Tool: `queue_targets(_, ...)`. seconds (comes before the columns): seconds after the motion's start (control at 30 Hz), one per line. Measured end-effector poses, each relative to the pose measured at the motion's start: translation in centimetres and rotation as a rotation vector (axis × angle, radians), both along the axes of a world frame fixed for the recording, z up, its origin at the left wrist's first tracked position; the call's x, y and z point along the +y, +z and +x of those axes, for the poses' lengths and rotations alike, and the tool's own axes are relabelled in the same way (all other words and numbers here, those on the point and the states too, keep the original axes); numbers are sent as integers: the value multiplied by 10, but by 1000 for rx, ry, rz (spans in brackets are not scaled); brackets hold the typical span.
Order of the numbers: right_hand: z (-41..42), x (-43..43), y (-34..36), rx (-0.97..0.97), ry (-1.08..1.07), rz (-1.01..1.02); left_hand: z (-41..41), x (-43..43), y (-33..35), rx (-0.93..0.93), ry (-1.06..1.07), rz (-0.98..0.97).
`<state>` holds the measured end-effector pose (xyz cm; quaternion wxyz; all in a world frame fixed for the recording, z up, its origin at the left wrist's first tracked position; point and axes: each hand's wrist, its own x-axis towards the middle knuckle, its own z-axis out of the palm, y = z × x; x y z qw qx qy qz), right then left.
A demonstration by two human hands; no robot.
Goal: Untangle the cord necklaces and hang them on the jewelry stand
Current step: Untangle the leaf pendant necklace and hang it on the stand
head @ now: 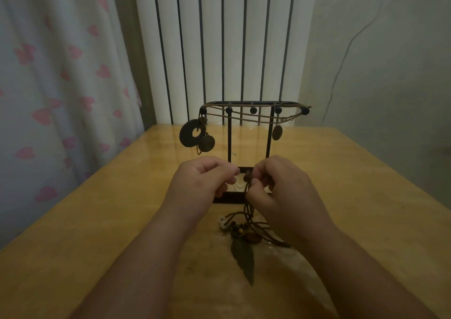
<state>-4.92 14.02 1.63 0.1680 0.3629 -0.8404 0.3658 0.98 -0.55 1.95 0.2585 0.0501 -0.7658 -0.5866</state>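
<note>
As left hand (202, 182) curls close | right hand (280, 191) pinches knotted cord (248, 175)

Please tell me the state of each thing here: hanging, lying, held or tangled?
jewelry stand: upright on the table.
ring pendant: hanging at the stand's left end.
oval pendant: hanging near the stand's right post.
cord necklaces: tangled, lifted at a knot, rest on the table.
leaf pendant: lying on the table.
right hand: pinches the knot.
left hand: fingers curled beside the knot; grip unclear.
</note>
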Motion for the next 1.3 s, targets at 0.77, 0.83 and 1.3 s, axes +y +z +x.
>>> queue_targets(0.77, 0, -6, 1, 146, 23, 51, 0, 14, 3, -97, 28, -89)
queue_targets(0.83, -2, -3, -2, 152, 5, -17, 0, 12, 4, -73, 12, -68)
queue_targets(1.3, -7, 0, -6, 196, 22, -96, 4, 12, 4, -21, 41, -238)
